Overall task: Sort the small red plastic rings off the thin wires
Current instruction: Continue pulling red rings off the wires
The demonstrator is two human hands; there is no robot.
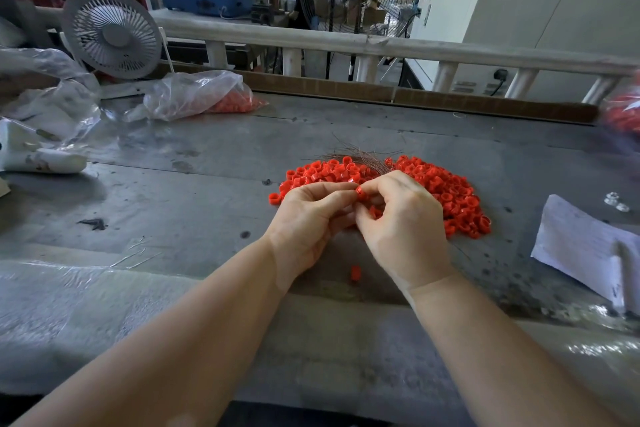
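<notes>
Both hands meet over the near edge of the ring pile [408, 184] on the table [207, 191]. The left hand [308, 218] and right hand [401, 218] curl their fingertips together on one ring [361, 191], pinched between them; further rings [374, 211] show in the gap below, but which hand holds them cannot be told. The curled fingers hide any wire at the grip. Just beyond the grip, thin wires [360, 153] lie across the pile's far side, partly buried. A single ring [354, 272] sits below the wrists. Left and beyond, a bag [194, 94] holds more rings, blurred.
</notes>
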